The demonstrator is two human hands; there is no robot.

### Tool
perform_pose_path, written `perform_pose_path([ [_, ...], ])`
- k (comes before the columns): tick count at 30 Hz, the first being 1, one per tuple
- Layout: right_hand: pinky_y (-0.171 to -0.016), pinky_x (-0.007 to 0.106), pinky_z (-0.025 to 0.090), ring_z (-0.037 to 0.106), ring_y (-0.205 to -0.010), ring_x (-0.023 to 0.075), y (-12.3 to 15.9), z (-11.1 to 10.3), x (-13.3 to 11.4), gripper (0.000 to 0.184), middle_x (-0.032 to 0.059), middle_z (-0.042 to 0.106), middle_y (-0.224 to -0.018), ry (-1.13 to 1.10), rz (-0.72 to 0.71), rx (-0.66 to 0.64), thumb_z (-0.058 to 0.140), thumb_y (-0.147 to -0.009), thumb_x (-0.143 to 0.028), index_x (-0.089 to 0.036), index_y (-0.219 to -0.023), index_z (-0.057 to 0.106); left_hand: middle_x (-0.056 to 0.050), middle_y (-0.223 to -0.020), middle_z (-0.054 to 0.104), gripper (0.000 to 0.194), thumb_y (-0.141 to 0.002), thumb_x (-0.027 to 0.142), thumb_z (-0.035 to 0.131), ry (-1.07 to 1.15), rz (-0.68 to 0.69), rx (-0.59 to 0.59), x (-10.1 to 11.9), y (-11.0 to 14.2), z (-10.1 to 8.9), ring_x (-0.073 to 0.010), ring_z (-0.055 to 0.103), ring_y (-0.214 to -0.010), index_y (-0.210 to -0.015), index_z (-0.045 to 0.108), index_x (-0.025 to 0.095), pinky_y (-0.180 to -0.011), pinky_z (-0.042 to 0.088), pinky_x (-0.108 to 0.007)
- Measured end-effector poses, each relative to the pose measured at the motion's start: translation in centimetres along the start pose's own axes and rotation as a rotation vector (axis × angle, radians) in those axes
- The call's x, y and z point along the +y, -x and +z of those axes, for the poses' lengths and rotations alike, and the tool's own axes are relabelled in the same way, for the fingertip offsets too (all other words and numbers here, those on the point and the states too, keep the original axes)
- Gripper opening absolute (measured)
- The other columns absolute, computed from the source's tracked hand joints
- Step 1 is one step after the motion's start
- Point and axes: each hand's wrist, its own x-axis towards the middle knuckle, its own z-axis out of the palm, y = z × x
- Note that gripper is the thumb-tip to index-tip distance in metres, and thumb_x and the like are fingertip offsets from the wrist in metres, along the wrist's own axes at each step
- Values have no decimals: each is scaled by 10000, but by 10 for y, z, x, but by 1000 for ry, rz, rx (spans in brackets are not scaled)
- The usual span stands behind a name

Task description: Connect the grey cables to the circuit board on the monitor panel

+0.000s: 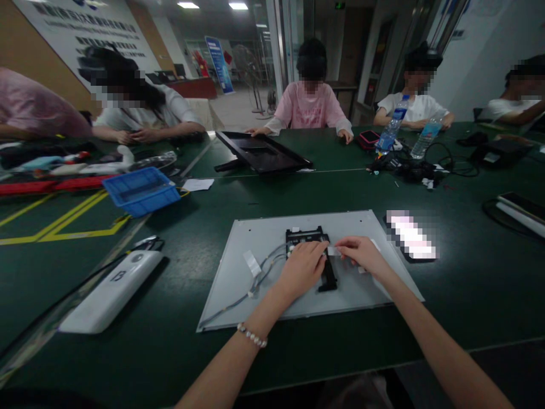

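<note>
A flat light-grey panel [366,295] lies on the green table in front of me. On its middle sits a black plastic bracket [327,278], partly covered by my left hand [303,264]. That hand rests flat on the bracket, its fingers stretched out. Just right of the bracket, my right hand [360,254] pinches a small strip of whitish tape [334,250], whose left end reaches the bracket's edge. Grey cables [238,301] run from the bracket to the panel's lower left corner. Another strip of tape [252,263] lies across them.
A lit phone [411,236] lies right of the panel, and a white device with a cable [113,292] lies to the left. Farther off are a blue basket [142,192], a black monitor shell [272,153] and water bottles [394,125]. Several people sit across the table.
</note>
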Motion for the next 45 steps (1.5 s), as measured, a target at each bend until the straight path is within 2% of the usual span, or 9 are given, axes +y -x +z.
perform_pose_path([
  [20, -378, 178, 383, 641, -598, 150, -1, 9, 3, 157, 33, 690, -716, 58, -27, 3, 579, -735, -259, -176, -825, 677, -67, -1136, 549, 262, -916, 179, 397, -41, 60, -36, 3, -1, -7, -212, 515, -1016, -1113, 567, 215, -909, 400, -398],
  [27, -582, 248, 518, 646, -620, 146, 1, 12, 2, 155, 40, 699, -760, 57, -99, 6, 587, -732, -240, -161, -822, 686, -66, -1131, 546, 250, -921, 203, 406, -60, 65, -36, 2, 0, -7, -210, 509, -1024, -1110, 568, 211, -917, 391, -391],
  [31, -560, 254, 521, 655, -659, 169, 1, 13, 6, 170, 55, 705, -775, 84, -129, 8, 597, -737, -258, -159, -838, 692, -55, -1125, 547, 248, -913, 196, 423, -70, 66, -41, 1, 0, -5, -208, 504, -1026, -1117, 562, 210, -919, 387, -388],
  [45, -558, 249, 515, 651, -640, 162, 3, 12, 1, 161, 54, 703, -789, 137, -175, 17, 590, -747, -243, -161, -844, 690, -61, -1129, 542, 250, -920, 205, 408, -85, 69, -41, 1, 0, -5, -211, 500, -1026, -1121, 558, 210, -922, 383, -397],
])
